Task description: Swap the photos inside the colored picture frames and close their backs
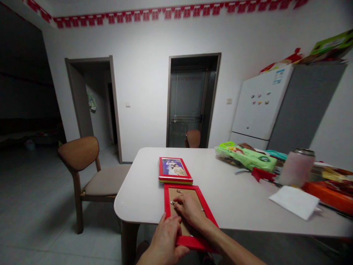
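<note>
Grip, right hand (190, 210): fingers spread flat on the brown backing board (188, 194) of the face-down frame (182, 186), fingertips beside a small metal tab (172, 202); it pinched nothing. Grip, left hand (164, 237): fingers pressed together over the frame's near left corner. We could not tell whether the thumb hooked under the edge.

Position: the face-down frame lay at the near edge of the tabletop (234, 198), its near rail overhanging. The face-up frame (174, 168) lay just beyond it, close but apparently apart.

Risks, our judgement:
- The overhang made the frame liable to tip or slide off if downward pressure moved toward the near rail.
- A fingertip could slip off the small tab; forcing it might bend it.
- A push forward could nudge the face-up frame.

Counts:
- Hands: two.
- Red frames: two. A yellowish edge under the face-up one may be a third; unclear.
- Tabs seen: two.
- Chairs: two, the near chair (82, 154) and the far chair (193, 138).
- Pink tumbler (297, 167), green packet (245, 154), white folded paper (295, 201), fridge (259, 106): one each.
</note>
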Demonstrator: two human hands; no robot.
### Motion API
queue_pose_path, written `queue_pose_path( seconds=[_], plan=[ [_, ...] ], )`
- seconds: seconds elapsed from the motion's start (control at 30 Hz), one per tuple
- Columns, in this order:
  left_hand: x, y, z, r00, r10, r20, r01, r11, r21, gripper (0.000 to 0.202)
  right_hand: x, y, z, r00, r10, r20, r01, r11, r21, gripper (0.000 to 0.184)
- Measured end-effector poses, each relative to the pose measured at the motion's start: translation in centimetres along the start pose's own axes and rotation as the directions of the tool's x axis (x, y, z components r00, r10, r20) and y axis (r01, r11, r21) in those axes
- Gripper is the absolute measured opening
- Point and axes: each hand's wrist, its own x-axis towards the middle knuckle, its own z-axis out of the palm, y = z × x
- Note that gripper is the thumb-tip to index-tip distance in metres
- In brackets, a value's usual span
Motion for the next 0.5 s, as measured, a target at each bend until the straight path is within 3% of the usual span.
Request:
queue_pose_path(
  seconds=[0.17, 0.3, 0.5],
  plan=[
    [0.1, -0.1, 0.1, 1.000, -0.014, -0.019, 0.014, 1.000, -0.025, 0.067, 1.5, 0.1, 1.1, 1.000, -0.011, 0.023, 0.013, 0.998, -0.060, 0.019],
    [0.2, 0.2, -0.3, 0.999, -0.005, -0.035, 0.003, 0.998, -0.057, 0.059, 1.4, -0.2, 1.0, 0.998, -0.035, 0.054, 0.038, 0.997, -0.067, 0.018],
    [0.1, -0.3, 0.1, 1.000, -0.012, -0.003, 0.012, 1.000, -0.020, 0.069, 1.5, 0.1, 0.4, 0.998, -0.014, 0.063, 0.018, 0.998, -0.060, 0.018]
  ],
)
